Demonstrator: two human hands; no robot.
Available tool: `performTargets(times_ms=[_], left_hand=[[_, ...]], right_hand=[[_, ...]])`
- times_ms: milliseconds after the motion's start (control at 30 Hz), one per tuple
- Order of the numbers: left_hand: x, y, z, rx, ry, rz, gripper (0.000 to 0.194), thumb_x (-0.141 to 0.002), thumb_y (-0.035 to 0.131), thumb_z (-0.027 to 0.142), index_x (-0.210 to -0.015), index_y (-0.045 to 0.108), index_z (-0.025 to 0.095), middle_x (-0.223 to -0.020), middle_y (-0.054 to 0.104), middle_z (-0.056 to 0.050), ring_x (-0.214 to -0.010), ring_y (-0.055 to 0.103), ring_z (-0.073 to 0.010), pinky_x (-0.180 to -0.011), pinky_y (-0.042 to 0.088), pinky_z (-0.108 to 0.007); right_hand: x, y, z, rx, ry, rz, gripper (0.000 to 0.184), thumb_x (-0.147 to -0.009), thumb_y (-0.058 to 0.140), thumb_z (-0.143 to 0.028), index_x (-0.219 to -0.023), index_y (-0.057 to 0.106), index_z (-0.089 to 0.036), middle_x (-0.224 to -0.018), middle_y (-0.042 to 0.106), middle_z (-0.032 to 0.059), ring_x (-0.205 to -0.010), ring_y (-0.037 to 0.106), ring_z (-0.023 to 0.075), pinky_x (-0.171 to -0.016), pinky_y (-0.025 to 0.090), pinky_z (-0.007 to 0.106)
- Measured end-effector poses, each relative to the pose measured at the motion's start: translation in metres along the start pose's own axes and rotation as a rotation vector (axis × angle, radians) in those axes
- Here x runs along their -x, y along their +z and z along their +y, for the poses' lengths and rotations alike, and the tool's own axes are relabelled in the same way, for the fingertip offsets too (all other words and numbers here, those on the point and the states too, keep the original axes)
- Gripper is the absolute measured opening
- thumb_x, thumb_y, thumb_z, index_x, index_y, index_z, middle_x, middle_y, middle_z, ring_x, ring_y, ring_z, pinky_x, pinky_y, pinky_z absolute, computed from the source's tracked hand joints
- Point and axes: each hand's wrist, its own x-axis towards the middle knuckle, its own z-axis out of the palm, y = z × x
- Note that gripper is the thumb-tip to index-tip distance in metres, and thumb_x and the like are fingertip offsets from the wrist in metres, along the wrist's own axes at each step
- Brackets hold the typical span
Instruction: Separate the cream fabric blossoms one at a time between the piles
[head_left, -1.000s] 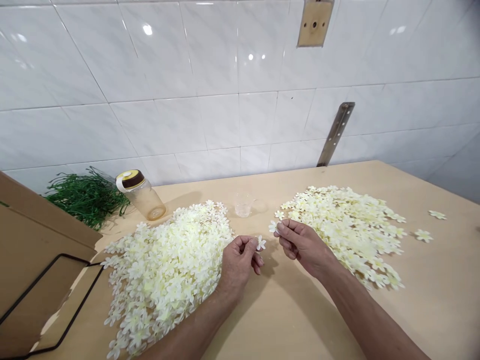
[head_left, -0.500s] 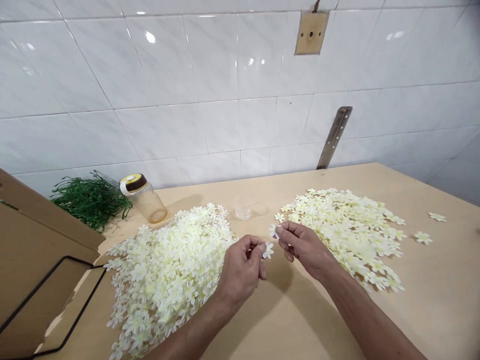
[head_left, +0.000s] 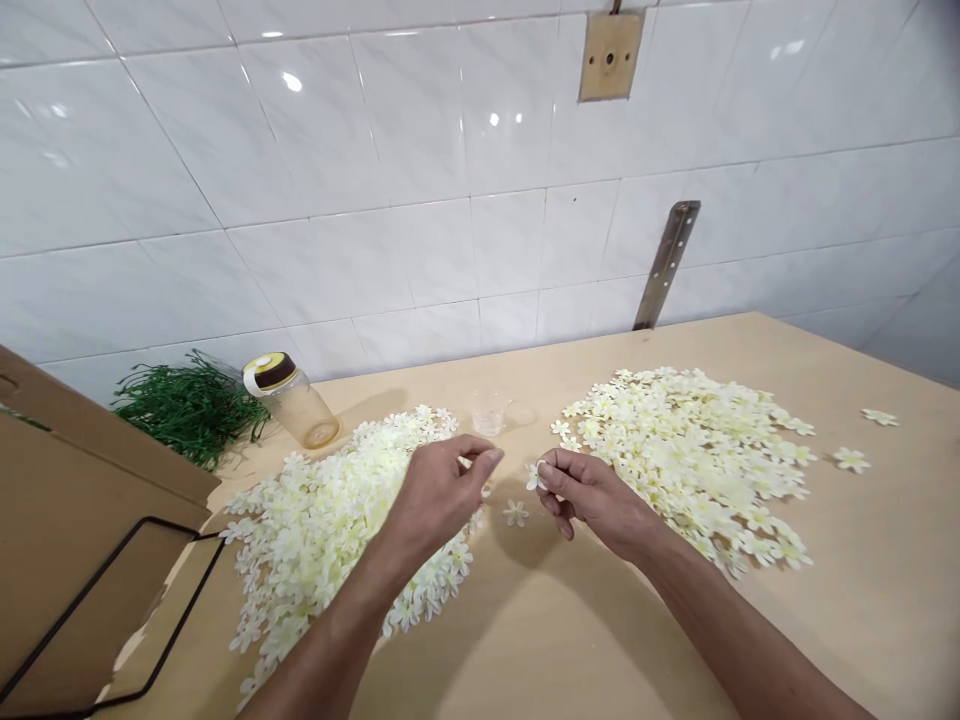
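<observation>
My right hand (head_left: 592, 495) pinches a small white artificial flower (head_left: 535, 475) between thumb and fingers, left of a spread of loose pale-yellow flowers (head_left: 690, 450). My left hand (head_left: 442, 490) hovers over the right side of a heaped pile of similar flowers (head_left: 322, 540). Its thumb and forefinger tips come together; whatever they may hold is too small or hidden to make out. One single flower (head_left: 515, 513) is on the bare tabletop between the hands. Just beyond them stands a small clear plastic cup (head_left: 488, 415).
A clear bottle with a brown and yellow lid (head_left: 292, 400) stands at the back left beside green artificial stems (head_left: 187, 405). A cardboard box (head_left: 90, 540) and a black wire frame (head_left: 161, 640) occupy the left. Behind the table (head_left: 862, 570) is a tiled wall (head_left: 420, 130).
The flower that was in my left hand is now out of it, beside it on the table. My left hand has moved up and left. My right hand still pinches its flower.
</observation>
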Motion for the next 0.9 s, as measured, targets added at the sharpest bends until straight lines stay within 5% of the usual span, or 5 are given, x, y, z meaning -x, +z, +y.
performTargets(times_ms=[100,167,533,700,900], left_hand=[[-0.003,0.027,-0.007,0.326,-0.117,-0.216,0.031,-0.080,0.062,0.045,-0.090,0.069,0.017,-0.055,0.062,-0.004,-0.045,0.056,-0.0156,-0.042,0.042,-0.024],[-0.006,0.039,-0.014,0.447,-0.130,-0.245,0.028,-0.078,0.066,0.042,-0.083,0.067,0.015,-0.054,0.060,-0.003,-0.045,0.055,-0.0139,-0.043,0.044,-0.023],[0.004,0.048,-0.018,0.203,-0.015,0.018,0.021,-0.082,0.061,0.037,-0.083,0.065,0.016,-0.059,0.061,0.000,-0.050,0.058,-0.0111,-0.046,0.044,-0.019],[0.005,0.047,-0.013,0.148,-0.006,0.039,0.022,-0.085,0.058,0.038,-0.087,0.064,0.017,-0.061,0.062,0.000,-0.048,0.057,-0.0107,-0.047,0.045,-0.020],[-0.001,0.037,-0.019,0.129,-0.008,0.097,0.022,-0.086,0.056,0.041,-0.088,0.064,0.020,-0.059,0.061,0.001,-0.050,0.057,-0.0112,-0.049,0.046,-0.020]], right_hand=[[0.000,0.000,0.000,0.033,0.007,-0.016,0.040,-0.085,0.059,-0.056,-0.077,0.059,-0.016,-0.061,0.052,-0.0021,-0.049,0.047,0.0093,-0.046,0.043,0.023],[0.000,0.000,0.000,0.060,0.010,0.003,0.043,-0.084,0.059,-0.057,-0.077,0.060,-0.015,-0.060,0.052,-0.0018,-0.049,0.048,0.0094,-0.046,0.044,0.023],[-0.001,0.011,0.003,-0.012,0.047,0.054,0.043,-0.077,0.067,-0.058,-0.087,0.068,-0.016,-0.065,0.057,0.0002,-0.055,0.054,0.0117,-0.049,0.049,0.025],[-0.003,0.010,0.008,0.062,0.047,0.155,0.039,-0.080,0.065,-0.054,-0.076,0.066,-0.016,-0.058,0.056,-0.0017,-0.046,0.050,0.0092,-0.046,0.045,0.023],[-0.001,0.008,0.010,0.104,0.015,0.128,0.036,-0.087,0.057,-0.052,-0.075,0.060,-0.018,-0.058,0.054,-0.0028,-0.046,0.050,0.0096,-0.044,0.043,0.022]])
